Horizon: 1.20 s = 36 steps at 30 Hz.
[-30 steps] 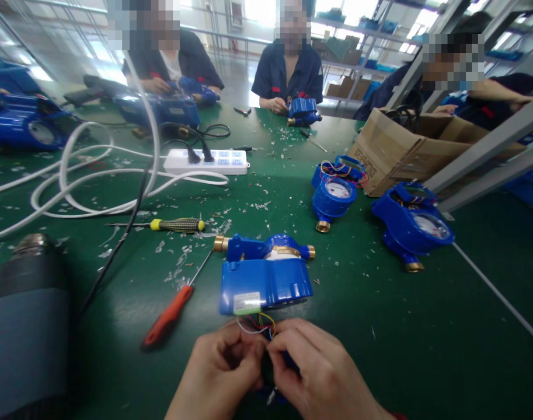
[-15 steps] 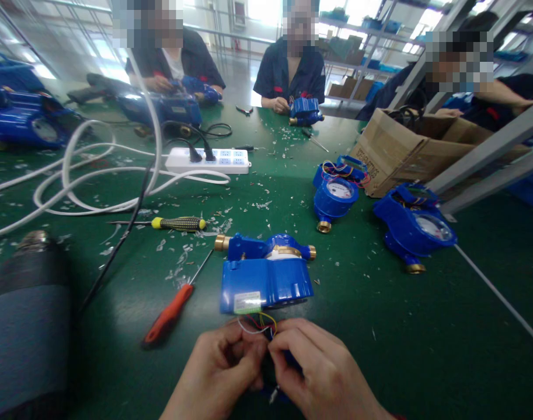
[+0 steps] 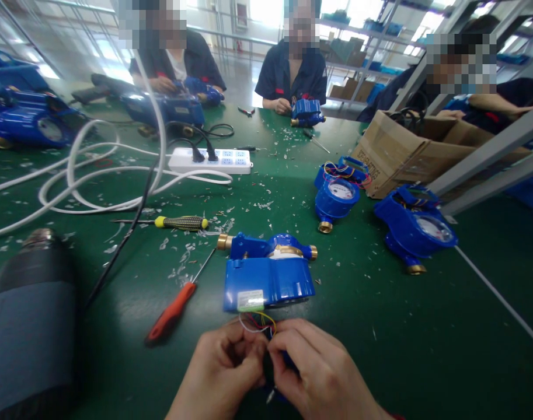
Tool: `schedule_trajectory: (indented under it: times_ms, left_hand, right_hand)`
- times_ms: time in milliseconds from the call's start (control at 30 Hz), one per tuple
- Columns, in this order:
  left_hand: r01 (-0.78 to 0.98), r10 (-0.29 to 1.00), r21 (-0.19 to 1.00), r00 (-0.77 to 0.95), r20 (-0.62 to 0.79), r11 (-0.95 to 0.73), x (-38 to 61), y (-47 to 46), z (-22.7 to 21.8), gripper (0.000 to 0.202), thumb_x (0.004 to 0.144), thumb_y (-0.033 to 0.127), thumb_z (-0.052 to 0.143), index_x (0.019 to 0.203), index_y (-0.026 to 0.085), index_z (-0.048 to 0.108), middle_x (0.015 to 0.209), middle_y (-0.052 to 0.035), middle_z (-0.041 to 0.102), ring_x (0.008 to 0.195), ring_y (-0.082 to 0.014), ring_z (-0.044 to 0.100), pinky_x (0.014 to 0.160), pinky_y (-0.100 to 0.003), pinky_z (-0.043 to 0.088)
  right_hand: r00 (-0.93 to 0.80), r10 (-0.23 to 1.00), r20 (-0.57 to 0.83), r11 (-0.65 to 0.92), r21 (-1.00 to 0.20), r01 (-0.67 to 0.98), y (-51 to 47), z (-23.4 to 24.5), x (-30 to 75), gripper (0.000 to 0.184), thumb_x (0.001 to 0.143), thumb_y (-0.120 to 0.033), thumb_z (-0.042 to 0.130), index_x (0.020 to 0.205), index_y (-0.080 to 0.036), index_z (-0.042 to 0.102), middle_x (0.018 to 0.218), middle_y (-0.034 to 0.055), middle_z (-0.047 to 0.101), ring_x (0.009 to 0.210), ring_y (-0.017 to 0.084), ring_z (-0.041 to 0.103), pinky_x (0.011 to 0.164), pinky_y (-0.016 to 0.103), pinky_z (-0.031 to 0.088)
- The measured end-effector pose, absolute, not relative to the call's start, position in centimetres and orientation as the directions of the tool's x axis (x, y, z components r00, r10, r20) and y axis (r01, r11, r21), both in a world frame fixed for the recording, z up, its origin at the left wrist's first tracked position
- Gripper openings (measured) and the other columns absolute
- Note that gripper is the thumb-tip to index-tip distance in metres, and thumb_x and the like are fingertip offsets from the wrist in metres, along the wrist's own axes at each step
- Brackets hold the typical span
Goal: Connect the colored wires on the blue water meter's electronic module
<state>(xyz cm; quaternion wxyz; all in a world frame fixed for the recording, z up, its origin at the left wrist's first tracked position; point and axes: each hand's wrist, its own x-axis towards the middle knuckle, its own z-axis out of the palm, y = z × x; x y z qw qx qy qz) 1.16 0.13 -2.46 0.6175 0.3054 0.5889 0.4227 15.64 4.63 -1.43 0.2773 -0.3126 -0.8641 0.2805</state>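
Nearest me, bottom centre: my left hand and my right hand meet fingertip to fingertip. Both are pinched narrow on the coloured wires, a thin bundle of red, yellow and white strands. A small dark part sits between my fingers, mostly hidden; I cannot tell what it is.

The wires run straight away from me, up from the pinch into the near face of the blue water meter, just under its pale label. So the meter lies directly ahead of both hands, close but not touching them, joined only by the wires. Its long axis runs left to right, brass fittings at each end, crosswise to the wires. Both hands sit about equally near it; the pinch lies a little left of its middle.

Left of the meter: an orange-handled screwdriver, tip pointing up and right toward the meter's left brass end; nearer my left hand. Beyond it, a yellow-and-black screwdriver lying left to right.

Farther right: 2 more blue meters, dials up, apart from each other. A cardboard box behind them. White power strip with looped white cable to the left.

Far edge of the green table: 3 people seated, hands on their own meters.
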Motion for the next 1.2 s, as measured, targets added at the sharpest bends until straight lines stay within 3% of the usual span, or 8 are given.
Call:
schedule_trajectory:
  times_ms: [500,767,967,1200]
  left_hand:
    - [-0.151,0.859,0.847,0.048,-0.509,0.510,0.8,0.5,-2.6,0.045,0.064,0.054,0.065,0.073,0.010,0.058,0.050,0.0021,0.050,0.045,-0.0079,0.044,0.046,-0.019,0.035]
    - [-0.127,0.847,0.838,0.043,-0.531,0.531,0.8,0.5,-2.5,0.047,0.062,0.056,0.065,0.069,0.010,0.057,0.049,0.0028,0.048,0.044,-0.0072,0.041,0.046,-0.019,0.032]
    - [-0.148,0.868,0.857,0.148,-0.475,0.494,0.0,0.0,-3.3,0.039,0.074,0.049,0.059,0.079,0.010,0.061,0.053,0.0013,0.053,0.048,-0.0072,0.043,0.050,-0.019,0.032]
    - [-0.126,0.870,0.865,0.161,-0.466,0.486,-0.2,0.2,-3.2,0.037,0.077,0.047,0.058,0.078,0.010,0.059,0.053,0.0023,0.051,0.048,-0.0068,0.042,0.049,-0.018,0.031]
  right_hand:
    - [-0.639,0.709,0.297,0.629,-0.675,0.385,4.8,-1.5,15.9,0.020,0.076,-0.003,0.044,0.072,-0.015,0.060,0.071,0.0045,0.063,0.064,0.016,0.060,0.059,0.024,0.051]
    - [-0.635,0.709,0.308,0.635,-0.671,0.383,4.9,-1.3,16.0,0.021,0.077,-0.003,0.044,0.073,-0.015,0.060,0.071,0.0042,0.063,0.064,0.016,0.061,0.060,0.024,0.051]
    - [-0.633,0.726,0.269,0.600,-0.698,0.392,5.0,-1.2,16.0,0.019,0.077,-0.003,0.046,0.073,-0.016,0.060,0.071,0.0028,0.062,0.064,0.015,0.059,0.060,0.024,0.050]
    - [-0.640,0.725,0.253,0.597,-0.695,0.401,4.9,-1.4,16.2,0.019,0.078,-0.005,0.046,0.075,-0.017,0.060,0.075,0.0034,0.063,0.068,0.015,0.060,0.064,0.024,0.051]
